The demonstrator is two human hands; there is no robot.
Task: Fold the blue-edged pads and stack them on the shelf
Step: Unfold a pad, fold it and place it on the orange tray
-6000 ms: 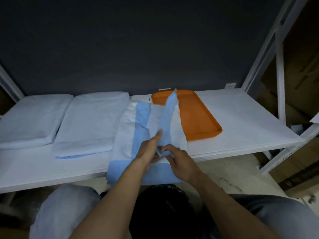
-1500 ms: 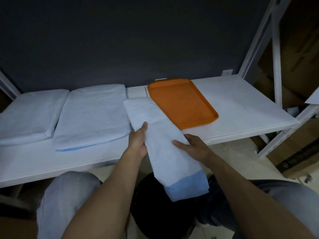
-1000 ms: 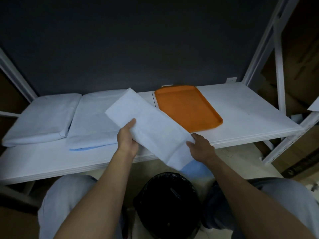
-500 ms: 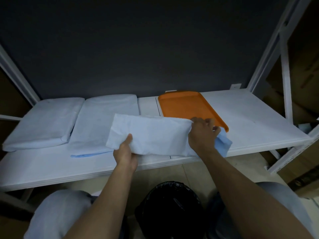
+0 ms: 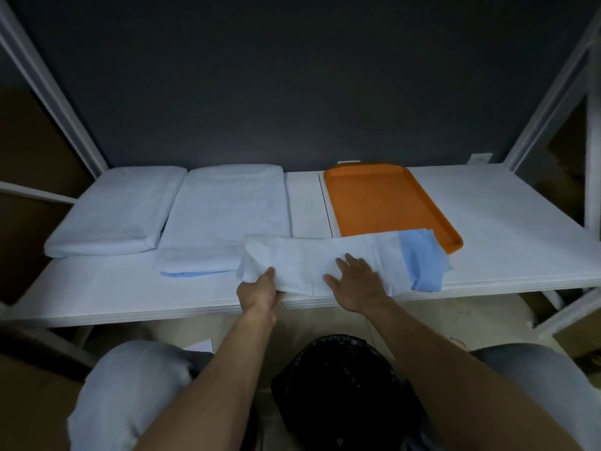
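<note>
1. Under the flat, spread fingers of the right hand [image 5: 356,284], the folded pad [image 5: 305,258] is pressed onto the shelf [image 5: 507,222].
2. Left near corner is pinched by the left hand [image 5: 258,292] — thumb on top.
3. Right of those fingers — blue end is laid over the orange tray [image 5: 383,203] edge.

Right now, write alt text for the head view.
A person's left grip pinches the near left edge of a folded blue-edged pad lying across the white shelf, while the right grip presses flat on it. Its blue end overlaps an orange tray; two pad stacks sit left.
</note>
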